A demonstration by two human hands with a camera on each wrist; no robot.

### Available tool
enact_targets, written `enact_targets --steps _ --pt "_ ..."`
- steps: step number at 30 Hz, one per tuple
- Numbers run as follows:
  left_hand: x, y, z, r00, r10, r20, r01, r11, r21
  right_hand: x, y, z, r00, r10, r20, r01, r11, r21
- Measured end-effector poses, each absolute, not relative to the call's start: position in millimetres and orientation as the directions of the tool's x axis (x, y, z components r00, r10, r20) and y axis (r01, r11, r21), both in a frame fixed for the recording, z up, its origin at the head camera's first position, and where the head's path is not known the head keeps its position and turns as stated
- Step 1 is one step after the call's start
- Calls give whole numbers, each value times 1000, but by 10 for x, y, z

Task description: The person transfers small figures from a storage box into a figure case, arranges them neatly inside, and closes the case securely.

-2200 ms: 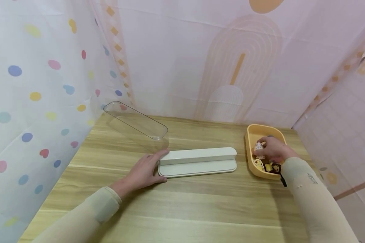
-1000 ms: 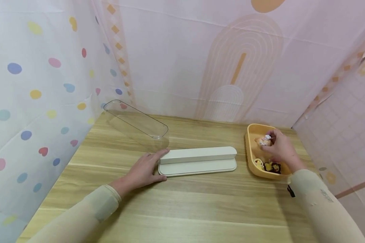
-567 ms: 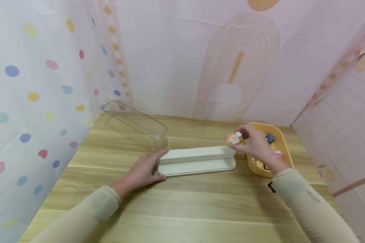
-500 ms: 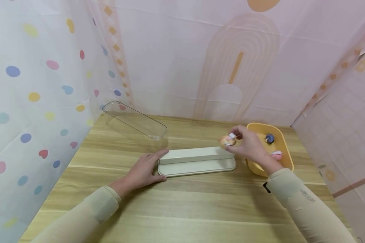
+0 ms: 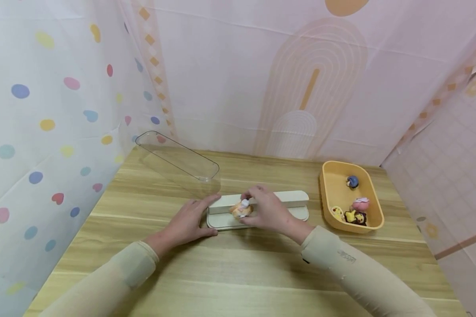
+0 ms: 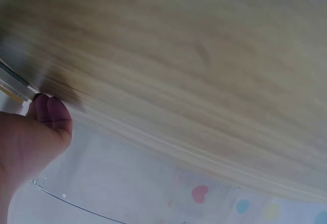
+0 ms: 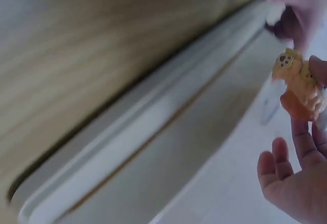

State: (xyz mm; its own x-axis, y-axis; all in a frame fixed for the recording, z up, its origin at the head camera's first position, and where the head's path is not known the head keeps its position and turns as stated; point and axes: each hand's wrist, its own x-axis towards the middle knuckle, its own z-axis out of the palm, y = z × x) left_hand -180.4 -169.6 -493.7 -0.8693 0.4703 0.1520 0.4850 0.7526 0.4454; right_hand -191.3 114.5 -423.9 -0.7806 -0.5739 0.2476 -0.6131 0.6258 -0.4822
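Observation:
My right hand (image 5: 270,212) pinches a small orange-and-white figurine (image 5: 242,209) between thumb and fingers, over the left half of a white stepped display stand (image 5: 267,219). In the right wrist view the figurine (image 7: 297,86) shows a little spotted face, with the stand (image 7: 168,116) stretching away beside it. My left hand (image 5: 186,222) holds the stand's left end, thumb at the front edge and fingers at the raised back step. The left wrist view catches this left hand (image 6: 36,137) at the stand's end.
A yellow tray (image 5: 325,193) at the right contains several figurines, among them a blue-topped one (image 5: 352,182) and a pink one (image 5: 361,204). Behind my left hand stands a clear oblong cover (image 5: 178,163). Patterned curtains (image 5: 222,88) enclose the wooden table (image 5: 238,273).
My right hand has lifted the orange-and-white figurine out of the yellow tray and carried it left over the stand. My left hand has stayed at the stand's left end.

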Motion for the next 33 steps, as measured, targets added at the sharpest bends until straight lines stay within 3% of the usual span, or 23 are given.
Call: enact_targets --steps 10,17,33 --pt "-1799 -1672 -4921 -868 470 158 487 748 450 -1910 778 -4400 -780 -593 201 -621 690 -372" --pt "-1802 -1669 -4920 -870 466 161 484 748 455 -1902 729 -4475 -766 -598 235 -642 705 -299" --pt "-1784 -1699 -4933 -873 462 156 477 740 474 -1871 601 -4546 -754 -596 275 -655 712 -254"
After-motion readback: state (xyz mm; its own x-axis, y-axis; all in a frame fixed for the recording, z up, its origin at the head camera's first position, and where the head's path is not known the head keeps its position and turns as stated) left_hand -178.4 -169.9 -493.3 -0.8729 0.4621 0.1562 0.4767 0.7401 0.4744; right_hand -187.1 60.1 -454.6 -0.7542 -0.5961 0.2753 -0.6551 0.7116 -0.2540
